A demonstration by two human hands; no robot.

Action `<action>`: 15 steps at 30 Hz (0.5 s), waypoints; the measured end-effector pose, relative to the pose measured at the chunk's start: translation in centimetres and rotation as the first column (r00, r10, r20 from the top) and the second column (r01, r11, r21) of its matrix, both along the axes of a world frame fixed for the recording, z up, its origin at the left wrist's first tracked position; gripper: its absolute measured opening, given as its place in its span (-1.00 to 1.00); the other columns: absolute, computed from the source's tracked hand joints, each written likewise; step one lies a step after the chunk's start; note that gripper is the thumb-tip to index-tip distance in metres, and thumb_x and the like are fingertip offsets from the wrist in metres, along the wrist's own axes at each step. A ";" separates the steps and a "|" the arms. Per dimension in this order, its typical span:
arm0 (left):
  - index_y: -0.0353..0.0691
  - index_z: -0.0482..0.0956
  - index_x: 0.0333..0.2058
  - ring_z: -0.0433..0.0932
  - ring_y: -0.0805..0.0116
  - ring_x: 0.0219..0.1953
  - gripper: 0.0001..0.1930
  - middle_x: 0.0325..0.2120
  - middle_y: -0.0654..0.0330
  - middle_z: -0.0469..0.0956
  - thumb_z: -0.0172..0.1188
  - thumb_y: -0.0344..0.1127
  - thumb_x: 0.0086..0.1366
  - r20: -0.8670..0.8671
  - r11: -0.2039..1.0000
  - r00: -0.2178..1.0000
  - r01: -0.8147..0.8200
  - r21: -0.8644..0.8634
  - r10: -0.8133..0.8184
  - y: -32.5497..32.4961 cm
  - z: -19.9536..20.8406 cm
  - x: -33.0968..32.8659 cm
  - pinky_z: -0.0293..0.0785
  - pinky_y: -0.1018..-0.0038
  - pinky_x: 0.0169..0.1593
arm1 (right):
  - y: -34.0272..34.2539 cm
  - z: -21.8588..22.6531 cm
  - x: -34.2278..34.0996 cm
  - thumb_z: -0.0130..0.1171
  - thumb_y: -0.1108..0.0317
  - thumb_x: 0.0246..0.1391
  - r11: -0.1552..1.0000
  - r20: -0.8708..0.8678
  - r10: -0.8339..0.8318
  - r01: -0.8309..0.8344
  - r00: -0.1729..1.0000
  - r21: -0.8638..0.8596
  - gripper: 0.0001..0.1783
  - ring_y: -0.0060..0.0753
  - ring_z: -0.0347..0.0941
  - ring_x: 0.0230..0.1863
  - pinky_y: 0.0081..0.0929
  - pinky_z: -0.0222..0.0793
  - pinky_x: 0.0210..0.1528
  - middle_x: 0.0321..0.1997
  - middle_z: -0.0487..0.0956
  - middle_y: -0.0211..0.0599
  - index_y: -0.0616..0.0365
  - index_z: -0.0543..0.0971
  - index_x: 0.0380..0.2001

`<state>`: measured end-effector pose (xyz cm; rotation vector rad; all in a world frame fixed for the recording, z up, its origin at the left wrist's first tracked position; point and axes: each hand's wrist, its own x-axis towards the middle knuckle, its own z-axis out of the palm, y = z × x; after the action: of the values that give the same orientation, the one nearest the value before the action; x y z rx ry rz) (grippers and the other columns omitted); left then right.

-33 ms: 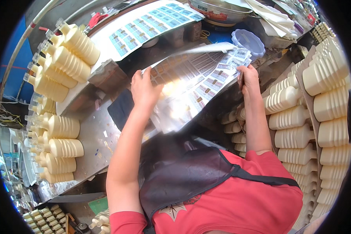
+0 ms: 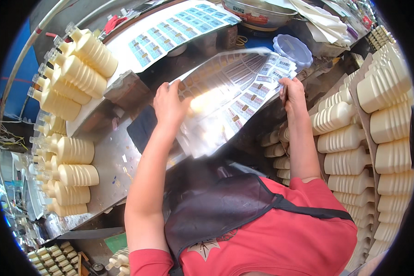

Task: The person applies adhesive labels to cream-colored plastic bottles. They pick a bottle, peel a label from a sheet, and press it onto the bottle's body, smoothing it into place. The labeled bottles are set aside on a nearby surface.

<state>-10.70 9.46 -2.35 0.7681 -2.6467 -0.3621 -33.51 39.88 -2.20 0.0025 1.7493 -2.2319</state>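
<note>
A bowed stack of printed label sheets (image 2: 250,101) stretches between my two hands over the bench. My left hand (image 2: 170,103) is closed on its left edge, with thumb and fingers bent around it. At the far right corner my right hand (image 2: 293,92) pinches the stack, where several sheet edges fan apart. Bright glare washes out the middle of the top sheet, and its far edge is blurred. Underneath, near my left hand, is a dark flat piece (image 2: 142,129).
Another sheet of blue labels (image 2: 184,27) lies on the far ledge. Cream ribbed bottles (image 2: 71,149) are piled at left, and more bottles (image 2: 345,142) fill stacks at right. A lilac basin (image 2: 293,49) and a metal bowl (image 2: 262,14) stand beyond the sheets. Scraps dot the bench (image 2: 112,158).
The white curl along the far edge of the top sheet has flattened and shifted, showing more printed rows. Both hands keep nearly the same places.
</note>
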 end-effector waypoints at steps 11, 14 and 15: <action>-0.24 0.23 0.35 0.53 -0.08 0.17 -0.17 0.12 -0.11 0.55 0.37 -0.11 0.17 0.122 0.906 0.966 -0.257 0.337 0.228 -5.6 -1.2 -2.7 0.44 0.20 0.21 | 1.6 -3.5 1.5 0.24 0.44 0.03 0.997 0.145 -0.077 0.076 0.986 0.013 -0.86 -0.48 0.34 -0.74 -0.49 0.19 -0.74 -0.58 0.45 -0.41 0.19 0.50 -0.34; -0.34 0.36 0.24 0.59 -0.04 0.11 -0.24 0.06 -0.15 0.58 0.41 -0.14 0.12 0.156 0.843 0.947 -0.321 0.432 0.280 -6.8 -1.5 -4.0 0.49 0.23 0.14 | 1.9 -3.3 2.7 0.28 0.32 0.08 0.999 0.269 -0.039 0.038 0.962 0.009 -0.80 -0.51 0.32 -0.77 -0.55 0.21 -0.76 -0.67 0.42 -0.41 0.18 0.49 -0.36; -0.35 0.40 0.21 0.61 -0.03 0.08 -0.27 0.04 -0.15 0.60 0.42 -0.16 0.11 0.168 0.826 0.938 -0.347 0.444 0.303 -7.1 -1.4 -4.3 0.51 0.24 0.11 | 2.0 -3.5 3.2 0.28 0.31 0.09 1.000 0.270 0.014 -0.011 0.963 -0.013 -0.79 -0.52 0.32 -0.77 -0.57 0.21 -0.76 -0.67 0.42 -0.41 0.19 0.49 -0.35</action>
<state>-14.99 2.39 -3.74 1.3947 -2.4591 -0.9085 -30.33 41.89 -5.67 0.2806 1.5847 -2.1167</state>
